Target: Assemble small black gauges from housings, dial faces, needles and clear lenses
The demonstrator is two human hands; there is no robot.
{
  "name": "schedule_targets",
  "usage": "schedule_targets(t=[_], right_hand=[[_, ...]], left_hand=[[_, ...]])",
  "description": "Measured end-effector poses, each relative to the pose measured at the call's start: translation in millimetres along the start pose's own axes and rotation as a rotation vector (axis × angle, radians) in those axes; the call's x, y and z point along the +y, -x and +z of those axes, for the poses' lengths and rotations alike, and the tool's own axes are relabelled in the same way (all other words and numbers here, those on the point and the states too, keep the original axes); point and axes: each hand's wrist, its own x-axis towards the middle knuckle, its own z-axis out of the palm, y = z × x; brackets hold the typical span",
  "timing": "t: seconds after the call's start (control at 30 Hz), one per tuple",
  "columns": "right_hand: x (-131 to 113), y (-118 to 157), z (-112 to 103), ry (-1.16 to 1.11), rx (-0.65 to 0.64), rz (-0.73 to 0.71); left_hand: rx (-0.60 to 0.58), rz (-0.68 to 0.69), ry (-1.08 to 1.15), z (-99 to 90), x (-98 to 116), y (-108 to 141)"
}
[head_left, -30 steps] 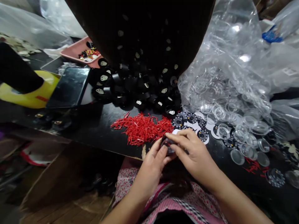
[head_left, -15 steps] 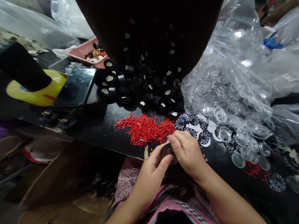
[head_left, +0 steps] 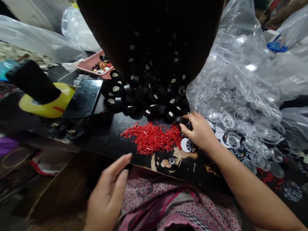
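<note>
My right hand [head_left: 199, 133] reaches forward over the black table [head_left: 103, 141] and pinches a small black round piece [head_left: 181, 120] at the near edge of a heap of black round pieces [head_left: 146, 96]. Just left of it lies a pile of small red pins [head_left: 154, 138]. Printed dial discs [head_left: 188, 146] lie under and beside that hand. My left hand [head_left: 108, 192] hovers low at the table's front edge, fingers apart, holding nothing.
A big bag of clear plastic rings and lids [head_left: 240, 93] spills over the right side. A dark phone [head_left: 84, 98], a yellow tape roll [head_left: 48, 106] and a pink tray [head_left: 96, 64] sit at the left. A dark sack [head_left: 151, 32] looms behind.
The hands have parted: the right one has moved forward to the black heap and taken a piece, the left one has dropped back to the lower left, empty.
</note>
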Motion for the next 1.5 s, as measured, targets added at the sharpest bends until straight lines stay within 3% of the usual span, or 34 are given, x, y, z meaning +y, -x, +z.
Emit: schedule_targets(t=[0.13,0.27,0.37,0.5,0.57,0.63,0.73,0.87,0.93,1.0,1.23,1.4,1.5], right_hand=[[-31.7,30.3,-5.6,-0.284,0.042,0.047],[-60.8,64.3,-10.0,-0.243,-0.079,-0.013],[-53.3,77.6,-16.9,-0.279,-0.130,-0.017],[-16.7,78.9,-18.8,-0.044,-0.121,0.167],[-3.0,76.5,-14.6,0.106,-0.156,0.197],[3.1,74.8,-11.4,0.113,-0.152,0.195],[2.4,74.2,-12.6,-0.130,-0.081,0.294],[-5.0,74.1,-16.5,-0.760,-0.119,0.514],[-9.2,73.6,-15.6,-0.989,-0.190,0.518],[-13.0,73.3,-14.0,-1.058,-0.212,0.496],[-34.3,70.6,-18.8,-0.732,-0.027,0.501],[-57.4,60.0,-14.6,-0.599,-0.002,0.317],[-59.8,56.9,-10.5,-0.515,-0.027,0.308]], left_hand=[[-0.337,-0.080,0.371,63.4,23.2,5.6],[-0.369,-0.394,0.722,95.0,28.0,4.2],[-0.330,-0.501,0.798,94.0,24.3,2.3],[-0.347,-0.420,0.781,83.5,17.8,1.9],[-0.343,-0.402,0.778,81.8,15.8,1.7],[-0.313,-0.399,0.796,83.2,15.7,0.7],[-0.298,-0.414,0.822,87.0,19.2,-1.4],[-0.345,-0.411,0.827,89.7,25.8,-3.2],[-0.365,-0.406,0.830,90.2,27.4,-3.7],[-0.365,-0.392,0.837,90.6,27.5,-4.5],[-0.367,-0.395,0.797,94.8,26.5,-7.4],[-0.422,-0.348,0.705,95.8,28.3,-3.2],[-0.445,-0.307,0.605,93.6,26.3,-1.3]])
